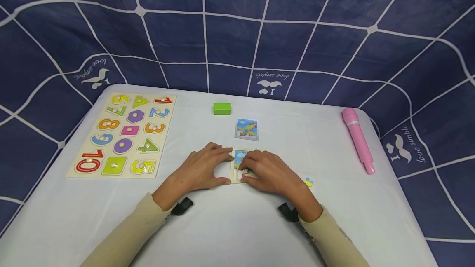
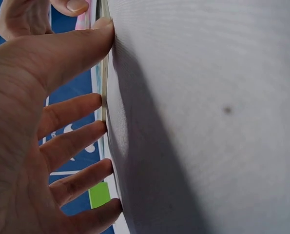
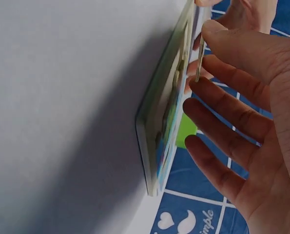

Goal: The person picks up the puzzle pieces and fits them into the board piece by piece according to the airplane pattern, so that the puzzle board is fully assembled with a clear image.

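A small jigsaw puzzle board (image 1: 232,168) with a pale frame lies flat on the table, with a blue-sky picture part showing in it. My left hand (image 1: 202,167) rests beside it, thumb and fingertips touching its left edge with the fingers nearly straight. Over the board's right part, my right hand (image 1: 269,172) pinches a thin puzzle piece (image 3: 201,58) between thumb and fingers. In the right wrist view that piece stands on edge, just above the board (image 3: 149,141). The right hand covers much of the board in the head view.
Beyond the board lies an airplane picture card (image 1: 246,129), with a green block (image 1: 222,108) farther back. On the left is a number-and-shape peg board (image 1: 122,135). A pink toy microphone (image 1: 358,141) lies at the right. Another puzzle piece (image 1: 309,182) sits by the right wrist.
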`<state>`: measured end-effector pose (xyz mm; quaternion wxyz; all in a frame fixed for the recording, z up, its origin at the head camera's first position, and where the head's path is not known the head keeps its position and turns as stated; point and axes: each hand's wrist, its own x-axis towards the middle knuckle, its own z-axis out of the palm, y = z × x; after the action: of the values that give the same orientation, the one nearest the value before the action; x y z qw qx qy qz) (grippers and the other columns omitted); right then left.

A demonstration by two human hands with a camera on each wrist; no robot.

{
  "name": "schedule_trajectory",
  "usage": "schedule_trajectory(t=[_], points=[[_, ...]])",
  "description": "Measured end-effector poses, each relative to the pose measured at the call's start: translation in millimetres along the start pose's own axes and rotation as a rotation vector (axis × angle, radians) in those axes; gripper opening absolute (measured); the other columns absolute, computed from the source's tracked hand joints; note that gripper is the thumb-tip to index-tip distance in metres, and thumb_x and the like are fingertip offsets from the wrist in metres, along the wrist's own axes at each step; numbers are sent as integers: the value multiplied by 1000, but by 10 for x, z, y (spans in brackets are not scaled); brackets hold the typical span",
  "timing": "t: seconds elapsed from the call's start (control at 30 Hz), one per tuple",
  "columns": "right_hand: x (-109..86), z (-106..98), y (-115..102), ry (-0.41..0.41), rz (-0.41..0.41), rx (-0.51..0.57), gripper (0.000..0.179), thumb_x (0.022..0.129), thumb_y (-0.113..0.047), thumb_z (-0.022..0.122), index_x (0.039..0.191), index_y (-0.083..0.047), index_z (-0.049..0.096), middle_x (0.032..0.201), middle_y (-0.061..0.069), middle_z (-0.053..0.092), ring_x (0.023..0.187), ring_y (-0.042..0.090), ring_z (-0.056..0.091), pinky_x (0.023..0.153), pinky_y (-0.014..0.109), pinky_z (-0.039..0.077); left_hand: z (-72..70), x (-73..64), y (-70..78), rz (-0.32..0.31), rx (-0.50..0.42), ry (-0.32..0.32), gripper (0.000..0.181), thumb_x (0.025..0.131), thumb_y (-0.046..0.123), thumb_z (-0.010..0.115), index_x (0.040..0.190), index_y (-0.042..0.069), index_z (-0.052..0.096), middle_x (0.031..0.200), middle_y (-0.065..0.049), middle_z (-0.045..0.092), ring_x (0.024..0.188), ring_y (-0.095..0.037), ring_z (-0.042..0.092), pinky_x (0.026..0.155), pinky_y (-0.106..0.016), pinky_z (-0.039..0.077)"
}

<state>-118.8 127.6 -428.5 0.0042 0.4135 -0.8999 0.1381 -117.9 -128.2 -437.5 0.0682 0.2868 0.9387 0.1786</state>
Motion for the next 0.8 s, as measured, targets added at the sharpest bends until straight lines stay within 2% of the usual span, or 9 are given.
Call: schedule_trajectory(t=[0.43, 0.8], points=[[28, 88, -81, 16, 4, -58, 24, 92, -29, 87, 112, -19, 80, 112, -4, 72, 110, 18, 69, 103, 41, 54, 13, -8, -15, 2, -16, 20, 68, 82, 52, 93, 140, 23, 71, 161, 7, 56, 141, -19, 51, 83, -50, 58], [61, 113, -116, 43, -10, -80, 20, 92, -30, 88, 107, -19, 79, 108, -5, 70, 107, 17, 69, 98, 40, 56, 13, 1, -27, 4, -16, 26, 68, 82, 52, 93, 139, 23, 72, 160, 6, 57, 141, -20, 52, 83, -50, 59]])
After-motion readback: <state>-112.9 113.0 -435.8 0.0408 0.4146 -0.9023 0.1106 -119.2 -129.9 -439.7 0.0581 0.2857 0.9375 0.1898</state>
